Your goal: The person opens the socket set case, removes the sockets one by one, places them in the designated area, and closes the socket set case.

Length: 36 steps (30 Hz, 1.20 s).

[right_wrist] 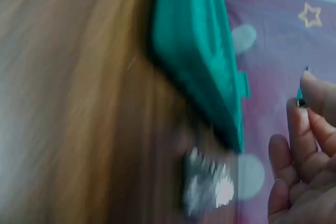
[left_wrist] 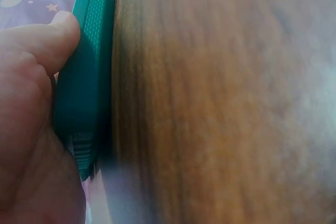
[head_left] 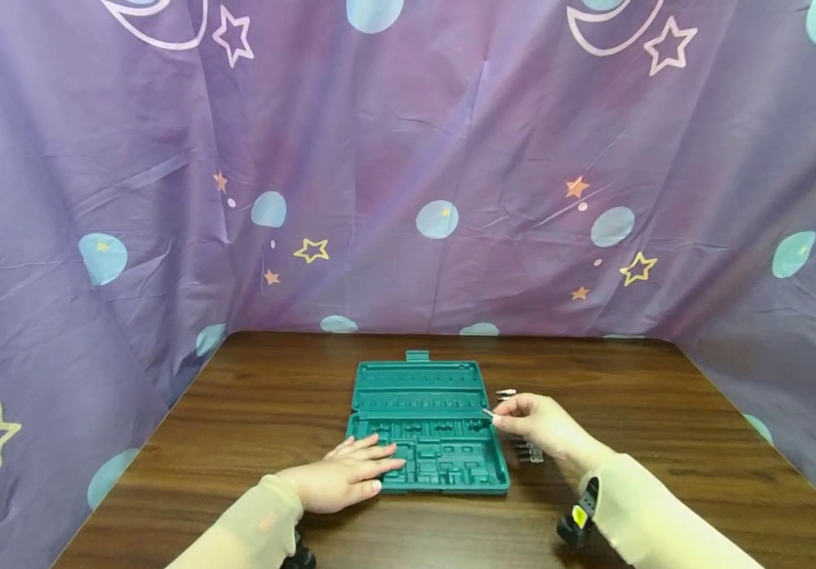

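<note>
A green plastic tool case (head_left: 443, 488) lies unfolded on the table, its molded slots facing up and its lid (head_left: 418, 378) laid back. My left hand (head_left: 340, 478) rests on the front left corner of the case with fingers spread. In the left wrist view the thumb (left_wrist: 65, 32) lies along the case's side. Between thumb and fingertips, my right hand (head_left: 546, 427) pinches a small metal bit (head_left: 489, 412) over the right edge of the case. The fingers hide most of that bit.
Beside the case on the right, under my right forearm, sits a group of small metal bits with a clear holder (head_left: 533, 452). A few more small pieces (head_left: 505, 393) lie beyond my right hand. A purple patterned cloth (head_left: 436, 158) hangs behind the wooden table (head_left: 272, 395).
</note>
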Tool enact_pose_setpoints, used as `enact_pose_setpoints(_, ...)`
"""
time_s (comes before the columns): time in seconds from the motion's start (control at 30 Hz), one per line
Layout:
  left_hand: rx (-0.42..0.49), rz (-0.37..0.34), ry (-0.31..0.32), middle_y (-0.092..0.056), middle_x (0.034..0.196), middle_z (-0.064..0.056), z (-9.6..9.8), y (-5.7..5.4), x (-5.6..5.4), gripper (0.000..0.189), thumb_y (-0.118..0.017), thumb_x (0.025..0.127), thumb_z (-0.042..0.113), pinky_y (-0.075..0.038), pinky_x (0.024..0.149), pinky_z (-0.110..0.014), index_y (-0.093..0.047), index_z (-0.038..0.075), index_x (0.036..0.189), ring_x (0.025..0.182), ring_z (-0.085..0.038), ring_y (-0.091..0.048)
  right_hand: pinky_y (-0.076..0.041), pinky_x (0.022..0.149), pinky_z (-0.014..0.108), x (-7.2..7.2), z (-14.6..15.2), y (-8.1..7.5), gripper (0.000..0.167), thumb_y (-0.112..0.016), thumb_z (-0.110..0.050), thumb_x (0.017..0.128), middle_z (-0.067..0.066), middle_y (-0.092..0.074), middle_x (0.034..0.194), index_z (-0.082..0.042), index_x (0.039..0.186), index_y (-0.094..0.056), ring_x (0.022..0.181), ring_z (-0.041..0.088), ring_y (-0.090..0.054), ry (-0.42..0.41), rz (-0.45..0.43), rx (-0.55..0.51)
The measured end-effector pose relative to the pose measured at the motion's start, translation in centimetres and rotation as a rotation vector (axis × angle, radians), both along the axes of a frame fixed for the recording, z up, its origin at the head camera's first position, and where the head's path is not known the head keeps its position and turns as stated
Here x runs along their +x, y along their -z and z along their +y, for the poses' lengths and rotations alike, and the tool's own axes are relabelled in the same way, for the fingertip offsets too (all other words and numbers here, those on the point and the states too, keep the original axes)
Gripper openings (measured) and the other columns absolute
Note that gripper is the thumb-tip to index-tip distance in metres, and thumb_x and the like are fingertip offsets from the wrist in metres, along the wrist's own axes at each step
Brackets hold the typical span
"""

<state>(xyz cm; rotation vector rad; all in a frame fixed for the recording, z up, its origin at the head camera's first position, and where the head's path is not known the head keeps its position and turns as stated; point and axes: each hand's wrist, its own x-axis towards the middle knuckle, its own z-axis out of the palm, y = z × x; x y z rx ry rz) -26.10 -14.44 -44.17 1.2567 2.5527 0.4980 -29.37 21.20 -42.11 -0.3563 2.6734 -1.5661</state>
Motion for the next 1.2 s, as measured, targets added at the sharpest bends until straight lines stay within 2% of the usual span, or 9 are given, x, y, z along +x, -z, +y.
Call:
enact_pose_setpoints(0.23,-0.009,-0.012,-0.011,-0.026,0.158,0.001,-0.1,0.2,-0.1,0.047,-0.036,0.105,0.036,-0.008,0.116,-0.054,-0.035,0.026,0.151,0.147,-0.027,-0.012,-0.043,0.066,0.022,2.0,4.1,1.2,0.019,-0.076,-0.011,0.080,0.003,-0.064,0.081,0.003,0.089,-0.067,0.073,0.008,-0.054,-0.025,0.015,0.051)
enact_pose_setpoints(0.4,-0.012,0.001,-0.014,-0.027,0.157,0.000,-0.4,0.2,-0.1,0.047,-0.036,0.105,0.036,-0.008,0.115,-0.055,-0.036,0.024,0.150,0.146,-0.027,-0.014,-0.044,0.062,0.023,2.6,5.3,2.3,0.018,-0.077,-0.012,0.079,0.002,-0.062,0.078,0.000,0.087,-0.067,0.071,0.009,-0.053,-0.045,-0.019,0.092)
enact_pose_setpoints(0.53,-0.001,0.019,-0.005,-0.028,0.157,-0.003,-0.5,0.2,0.0,0.047,-0.036,0.105,0.035,-0.010,0.114,-0.057,-0.037,0.023,0.150,0.146,-0.030,-0.016,-0.045,0.059,0.023,2.7,5.6,2.9,0.016,-0.076,-0.011,0.079,0.001,-0.061,0.075,0.000,0.087,-0.068,0.066,0.008,-0.054,-0.079,-0.036,0.104)
enact_pose_setpoints(0.63,0.001,0.021,0.000,-0.028,0.157,-0.004,-0.5,0.2,0.0,0.047,-0.036,0.105,0.036,-0.010,0.114,-0.058,-0.037,0.023,0.150,0.145,-0.031,-0.016,-0.045,0.059,0.023,2.9,5.6,3.2,0.015,-0.077,-0.011,0.077,0.001,-0.062,0.074,-0.001,0.084,-0.068,0.066,0.007,-0.053,-0.092,-0.002,0.145)
enact_pose_setpoints(0.83,-0.008,0.012,-0.004,-0.027,0.157,-0.001,-0.3,0.2,0.0,0.047,-0.036,0.105,0.036,-0.009,0.115,-0.056,-0.036,0.024,0.150,0.146,-0.028,-0.014,-0.042,0.056,0.022,3.0,5.7,3.5,0.017,-0.081,-0.010,0.072,-0.003,-0.059,0.068,-0.007,0.075,-0.064,0.061,0.005,-0.050,-0.065,0.075,0.235)
enact_pose_setpoints(1.2,0.000,0.001,-0.003,-0.028,0.157,0.000,0.0,0.0,0.1,0.047,-0.037,0.105,0.037,-0.009,0.115,-0.056,-0.037,0.025,0.150,0.146,-0.028,-0.014,-0.041,0.055,0.023,3.3,5.6,3.7,0.022,-0.082,-0.010,0.070,-0.004,-0.057,0.067,-0.009,0.073,-0.060,0.060,0.005,-0.049,-0.040,0.127,0.253)
